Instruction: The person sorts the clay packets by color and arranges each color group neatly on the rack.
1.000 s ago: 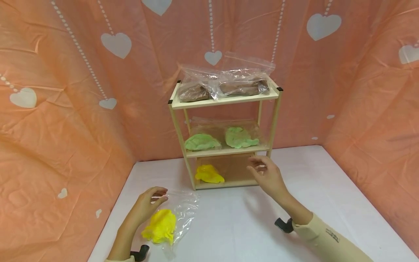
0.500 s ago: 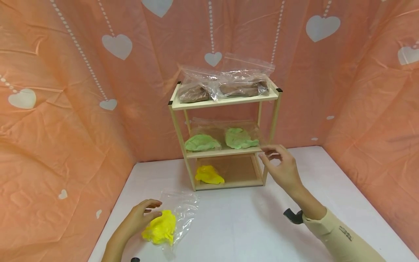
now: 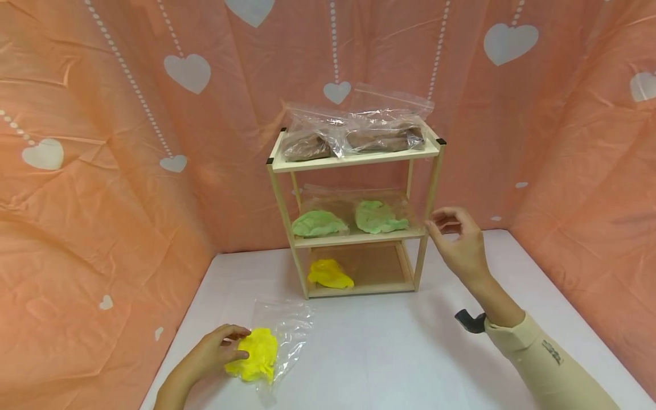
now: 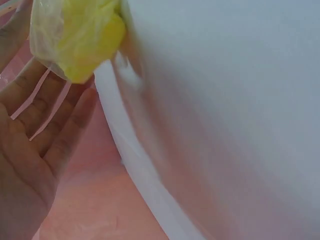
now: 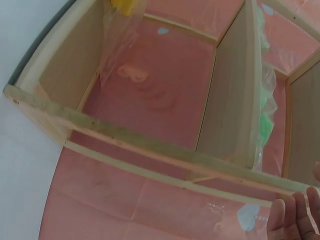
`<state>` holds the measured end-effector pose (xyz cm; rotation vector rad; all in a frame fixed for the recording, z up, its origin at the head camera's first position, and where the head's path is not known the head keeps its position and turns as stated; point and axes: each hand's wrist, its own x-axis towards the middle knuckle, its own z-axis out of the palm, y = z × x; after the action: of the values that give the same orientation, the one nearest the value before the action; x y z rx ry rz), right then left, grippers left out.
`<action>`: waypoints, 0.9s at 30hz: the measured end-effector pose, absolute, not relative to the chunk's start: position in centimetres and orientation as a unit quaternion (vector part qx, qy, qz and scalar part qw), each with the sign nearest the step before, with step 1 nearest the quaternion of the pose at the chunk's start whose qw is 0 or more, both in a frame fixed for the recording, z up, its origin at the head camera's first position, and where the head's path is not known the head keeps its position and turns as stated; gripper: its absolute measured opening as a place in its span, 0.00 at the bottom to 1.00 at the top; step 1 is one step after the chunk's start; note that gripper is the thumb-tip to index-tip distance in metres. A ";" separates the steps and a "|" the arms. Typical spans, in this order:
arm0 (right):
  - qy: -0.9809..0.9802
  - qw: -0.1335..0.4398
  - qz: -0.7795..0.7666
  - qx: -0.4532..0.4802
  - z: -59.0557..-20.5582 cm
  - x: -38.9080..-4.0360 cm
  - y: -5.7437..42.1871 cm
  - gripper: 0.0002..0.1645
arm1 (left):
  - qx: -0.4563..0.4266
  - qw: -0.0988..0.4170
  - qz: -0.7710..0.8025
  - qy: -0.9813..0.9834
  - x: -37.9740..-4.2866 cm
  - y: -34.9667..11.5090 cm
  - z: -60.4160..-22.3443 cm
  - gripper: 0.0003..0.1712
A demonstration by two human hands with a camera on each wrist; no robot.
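My left hand (image 3: 212, 353) is beside a clear zip bag with a soft yellow lump (image 3: 260, 354) on the table, fingers spread and relaxed. Its fingertips overlap the lump's left edge in the head view; the left wrist view shows the bagged yellow lump (image 4: 90, 40) right by the fingers. My right hand (image 3: 466, 247) is up at the right side of a small three-tier wooden shelf (image 3: 359, 162), fingers loosely bent. Its thumb and index tips are right at the front right post, and nothing shows in its grasp. The right wrist view has its fingers (image 5: 281, 212) near that post.
Bagged brown lumps (image 3: 307, 149) lie on the shelf's top tier, two bagged green lumps (image 3: 378, 217) on the middle one. One bagged yellow lump (image 3: 330, 274) sits at the bottom left. A white table (image 3: 369, 353) carries everything, with orange heart-patterned curtain (image 3: 128, 199) around it.
My right hand has moved right and up, from before the bottom tier to the shelf's right post. The left hand has drawn down and back toward the yellow lump's left edge.
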<state>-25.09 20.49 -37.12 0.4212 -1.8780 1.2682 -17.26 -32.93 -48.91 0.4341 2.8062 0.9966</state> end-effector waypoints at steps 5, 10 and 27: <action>-0.747 0.394 0.513 0.152 -35.7 -24.5 20.3 0.16 | 0.123 0.088 0.339 0.928 -17.2 -33.1 -49.2 0.28; -0.746 0.384 0.525 0.143 -37.1 -26.7 21.4 0.18 | 0.119 0.107 0.348 0.924 -17.2 -33.2 -49.2 0.31; -0.742 0.336 0.562 0.142 -38.5 -28.8 22.0 0.15 | 0.134 0.132 0.352 0.917 -16.9 -33.8 -49.6 0.34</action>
<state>-28.85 21.96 -38.54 0.3711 -1.9356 1.4659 -16.89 -33.76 -49.59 0.3876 2.6620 1.0216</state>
